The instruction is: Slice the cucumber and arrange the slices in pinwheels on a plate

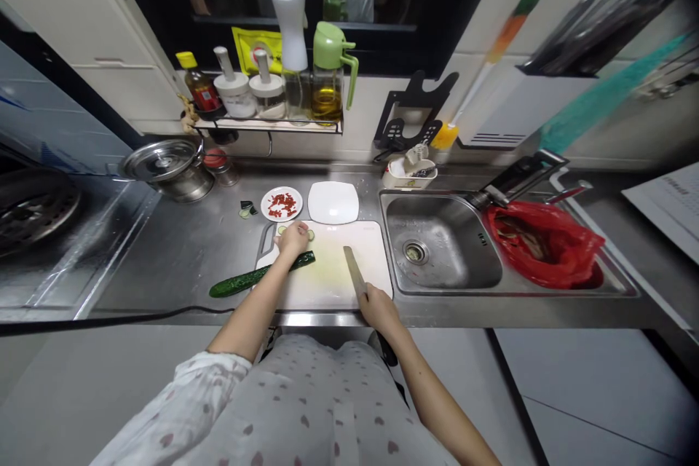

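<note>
My right hand [378, 309] is wrapped round the handle of a kitchen knife [354, 269], whose blade lies low over the white cutting board [376, 255]. Near the board's upper left corner, my left hand [293, 240] is closed with curled fingers on cucumber slices; a pale slice [311, 234] shows beside the fingertips. A long green cucumber [240, 282] with a cut end lies under my left forearm, partly on the board and partly on the counter. What lies under the left palm is hidden.
Behind the board are a plate of chopped red pieces [282, 204] and a white dish [333, 202]. Dark green scraps [247, 209] lie to the left. At right is a steel sink [445, 240] with a red plastic bag [546, 247]. A lidded pot [169, 167] stands back left.
</note>
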A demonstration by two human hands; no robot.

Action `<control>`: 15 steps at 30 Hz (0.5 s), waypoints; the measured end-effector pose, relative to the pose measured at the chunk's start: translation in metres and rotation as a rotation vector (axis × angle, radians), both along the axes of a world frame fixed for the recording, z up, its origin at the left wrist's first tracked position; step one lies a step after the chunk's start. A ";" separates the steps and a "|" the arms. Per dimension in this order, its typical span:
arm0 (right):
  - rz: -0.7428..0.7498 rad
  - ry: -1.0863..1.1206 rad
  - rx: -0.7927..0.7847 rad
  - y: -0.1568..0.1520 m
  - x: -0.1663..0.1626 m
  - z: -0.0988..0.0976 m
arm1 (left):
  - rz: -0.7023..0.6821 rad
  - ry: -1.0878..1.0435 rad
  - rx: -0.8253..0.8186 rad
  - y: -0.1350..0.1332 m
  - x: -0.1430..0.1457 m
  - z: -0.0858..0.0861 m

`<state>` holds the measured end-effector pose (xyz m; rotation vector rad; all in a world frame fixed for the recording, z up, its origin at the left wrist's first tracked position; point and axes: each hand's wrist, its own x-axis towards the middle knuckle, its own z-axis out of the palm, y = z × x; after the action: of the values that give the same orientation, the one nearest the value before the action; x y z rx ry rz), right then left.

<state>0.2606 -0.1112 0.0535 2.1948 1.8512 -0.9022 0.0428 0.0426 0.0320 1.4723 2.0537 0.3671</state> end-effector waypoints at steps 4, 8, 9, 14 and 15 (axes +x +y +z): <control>-0.005 0.000 0.006 0.001 0.001 -0.001 | 0.203 -0.008 0.000 0.013 -0.034 -0.009; -0.002 0.001 -0.005 0.002 0.001 -0.001 | 0.247 0.028 -0.006 0.017 -0.055 -0.020; -0.001 -0.001 -0.007 0.003 0.001 0.000 | 0.240 0.036 -0.002 0.017 -0.057 -0.022; 0.003 -0.009 -0.004 0.004 0.000 0.003 | 0.135 0.096 0.053 0.017 -0.058 -0.026; 0.003 -0.008 -0.005 0.004 0.000 0.003 | 0.111 0.122 0.058 0.017 -0.058 -0.026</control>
<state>0.2603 -0.1071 0.0563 2.1894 1.8459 -0.8958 -0.0148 0.0595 0.0064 1.4500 2.2452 0.3934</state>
